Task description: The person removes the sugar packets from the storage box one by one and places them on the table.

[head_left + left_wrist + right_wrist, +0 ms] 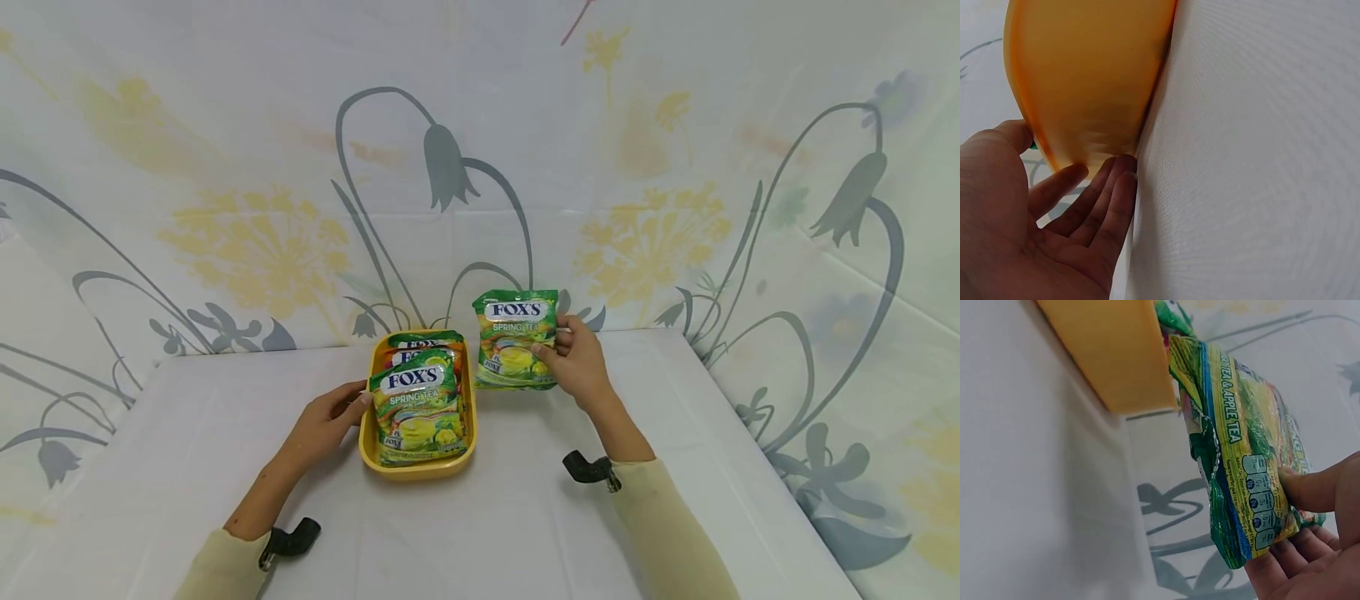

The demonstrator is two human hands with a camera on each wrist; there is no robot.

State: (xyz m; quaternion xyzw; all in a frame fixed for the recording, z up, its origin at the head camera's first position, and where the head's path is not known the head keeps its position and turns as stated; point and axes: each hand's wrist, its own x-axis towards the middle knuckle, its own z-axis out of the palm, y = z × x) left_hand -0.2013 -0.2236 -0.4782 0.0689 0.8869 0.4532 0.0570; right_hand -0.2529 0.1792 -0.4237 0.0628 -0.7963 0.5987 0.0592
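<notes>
My right hand (583, 367) grips a green Fox's Spring Tea candy bag (513, 340) by its right edge, thumb on the front. That bag is upright, just right of a yellow plastic tray (418, 472). In the right wrist view, the bag's printed side (1241, 437) shows, with fingers underneath. My left hand (326, 423) holds the tray's left side; the left wrist view puts the thumb at the rim and fingertips against the outer wall (1085, 81). Inside the tray, another Spring Tea bag (416, 408) leans in front of other Fox's bags (422, 341), mostly hidden.
A white cloth covers the table (495, 533), and a flower-patterned sheet (442, 50) hangs behind it and at the sides. Each wrist carries a black camera mount, one on the left (296, 539) and one on the right (587, 467).
</notes>
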